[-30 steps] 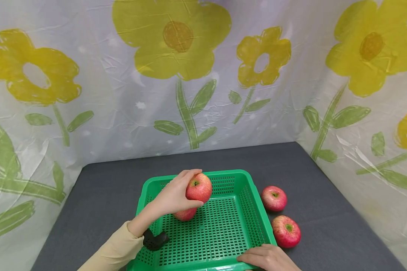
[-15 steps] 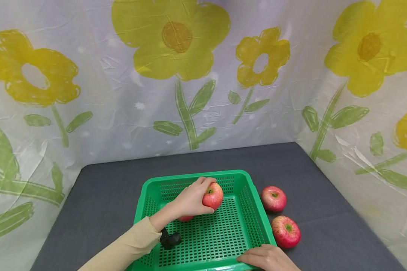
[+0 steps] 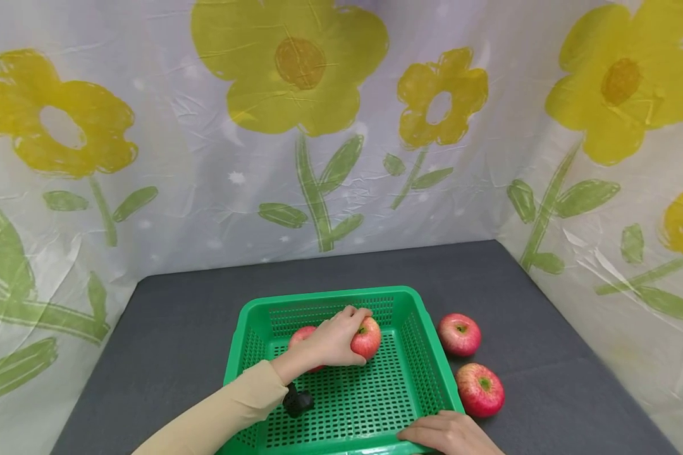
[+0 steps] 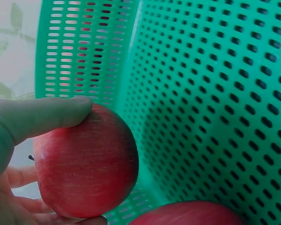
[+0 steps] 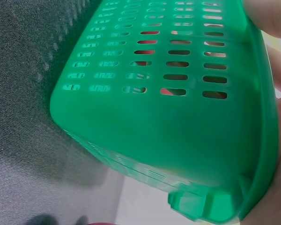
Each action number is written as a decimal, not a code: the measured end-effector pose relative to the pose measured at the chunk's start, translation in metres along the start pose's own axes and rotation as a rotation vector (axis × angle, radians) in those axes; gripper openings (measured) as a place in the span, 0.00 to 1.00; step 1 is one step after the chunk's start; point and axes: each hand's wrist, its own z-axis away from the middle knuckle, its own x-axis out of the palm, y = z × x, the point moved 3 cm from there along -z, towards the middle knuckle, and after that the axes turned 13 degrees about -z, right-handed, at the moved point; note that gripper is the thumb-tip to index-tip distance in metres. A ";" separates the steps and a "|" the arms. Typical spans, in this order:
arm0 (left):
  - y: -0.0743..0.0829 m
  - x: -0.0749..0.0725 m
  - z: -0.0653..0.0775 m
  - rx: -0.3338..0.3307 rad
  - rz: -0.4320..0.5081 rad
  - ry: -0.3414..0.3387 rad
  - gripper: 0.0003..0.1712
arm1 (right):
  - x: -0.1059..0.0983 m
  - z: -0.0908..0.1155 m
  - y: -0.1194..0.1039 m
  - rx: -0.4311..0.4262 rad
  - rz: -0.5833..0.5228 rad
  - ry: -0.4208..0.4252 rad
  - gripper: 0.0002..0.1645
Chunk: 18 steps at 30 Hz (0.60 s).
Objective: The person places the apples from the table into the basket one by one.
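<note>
As a dark grey worktop (image 3: 188,322) bears a rectangular green plastic basket (image 3: 424,360), the right hand's (image 3: 448,433) fingers grip its near rim (image 3: 370,448); the left hand's (image 3: 336,340) fingers hold a round red apple (image 3: 369,339) inside, near a second apple (image 3: 300,335).

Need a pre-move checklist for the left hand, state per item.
1. Left hand grips the held apple: ok.
2. Held apple within the walls of the green basket: ok.
3. Right hand on the near rim: ok.
4. Held apple resting on basket floor: cannot tell, contact hidden.
5. All apples in basket: not ok; the far apple and near apple lie outside, right of it.
</note>
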 end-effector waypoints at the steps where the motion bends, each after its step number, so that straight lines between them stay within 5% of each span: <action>1: 0.000 0.002 0.000 -0.001 -0.003 -0.007 0.43 | 0.000 0.000 0.000 -0.001 0.001 -0.001 0.21; 18: -0.006 0.027 -0.009 0.000 -0.048 -0.029 0.44 | 0.000 0.001 0.001 -0.032 0.033 0.022 0.20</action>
